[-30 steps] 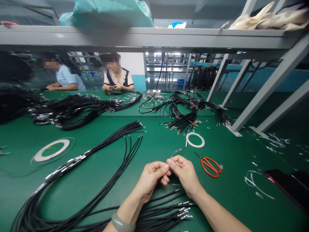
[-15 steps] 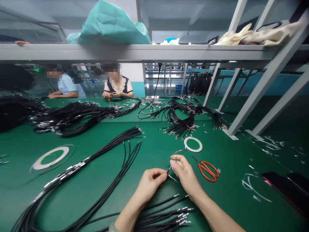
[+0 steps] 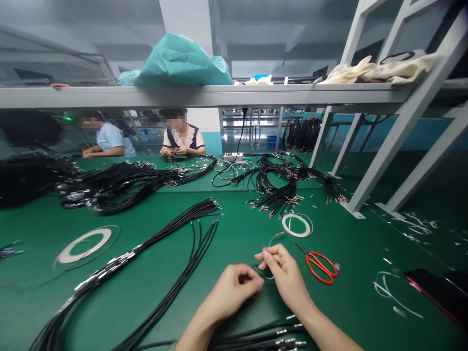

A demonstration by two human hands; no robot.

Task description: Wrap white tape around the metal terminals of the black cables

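My left hand (image 3: 236,291) is curled with thumb and forefinger together; whatever they pinch, if anything, is hidden. Close to its right, my right hand (image 3: 287,275) pinches a thin strip of tape (image 3: 271,239) that leads back to a white tape roll (image 3: 296,225) with a green inner ring. A fine pale strand (image 3: 265,276) curls between the two hands. Red-handled scissors (image 3: 321,266) lie right of my right hand. Under my forearms are black cables with metal tips (image 3: 281,333).
Cable bundles (image 3: 120,261) curve across the green table at left, near another tape roll (image 3: 66,255). More cables (image 3: 276,187) lie farther back. Shelf posts (image 3: 387,151) stand at right, with a phone-like dark object (image 3: 435,292) near the edge. Two people sit opposite.
The view has tilted up slightly. My hands have drawn a little apart, and the dark cable end between them no longer shows. The strip at the tape roll now loops over it.
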